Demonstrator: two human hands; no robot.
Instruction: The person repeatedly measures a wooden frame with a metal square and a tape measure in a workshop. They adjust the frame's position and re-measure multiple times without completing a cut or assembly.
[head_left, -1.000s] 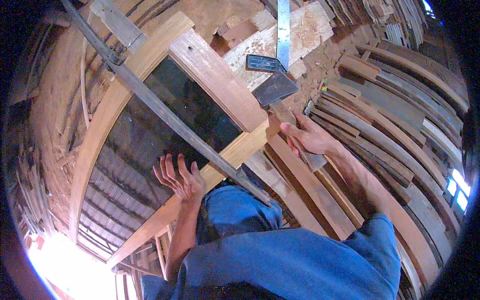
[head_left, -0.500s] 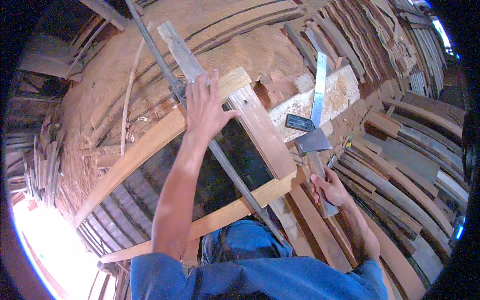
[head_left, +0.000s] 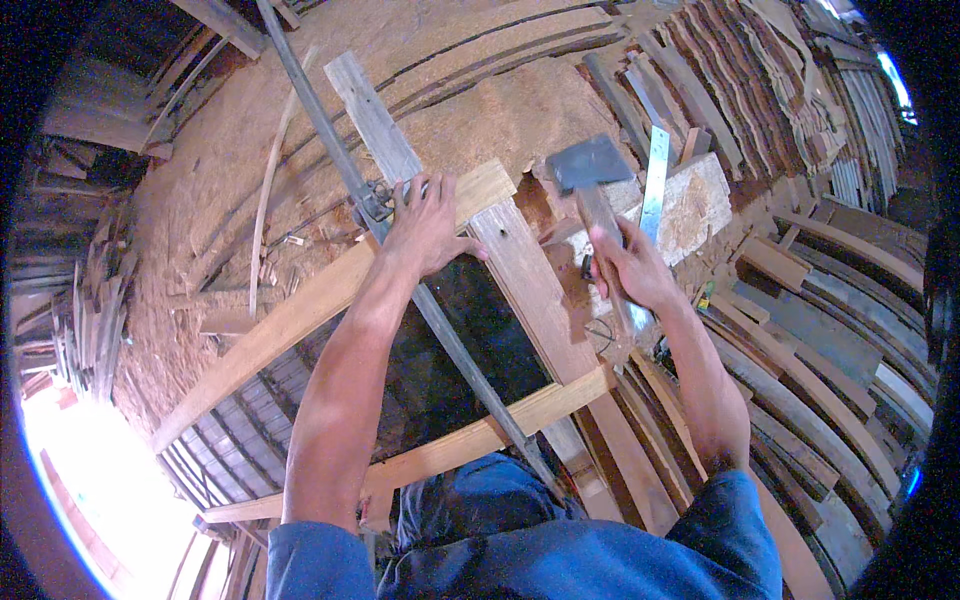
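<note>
My right hand (head_left: 632,262) grips the wooden handle of a hatchet (head_left: 590,165), its broad grey head raised beyond the hand, near the far end of a wooden frame. The frame has a far rail (head_left: 285,318), a near rail (head_left: 455,443) and a crosspiece (head_left: 527,290) between them at the right. My left hand (head_left: 425,225) lies spread over the far rail, thumb apart, close to the crosspiece joint. A long metal bar clamp (head_left: 455,340) runs across both rails beside that hand. Behind my right hand, the blade of a try square (head_left: 655,185) shows; its stock is mostly hidden.
A pale, sawdust-covered block (head_left: 700,205) stands beneath the square. A weathered board (head_left: 370,115) sticks out past the far rail. Stacked planks (head_left: 800,350) fill the right side, with wavy-edged boards (head_left: 720,90) farther back. Sawdust (head_left: 200,230) covers the ground at left.
My right hand has lifted the hatchet up and away from me, its head now in front of the far rail's end. My left hand stays on the rail, its fingers slightly more bent.
</note>
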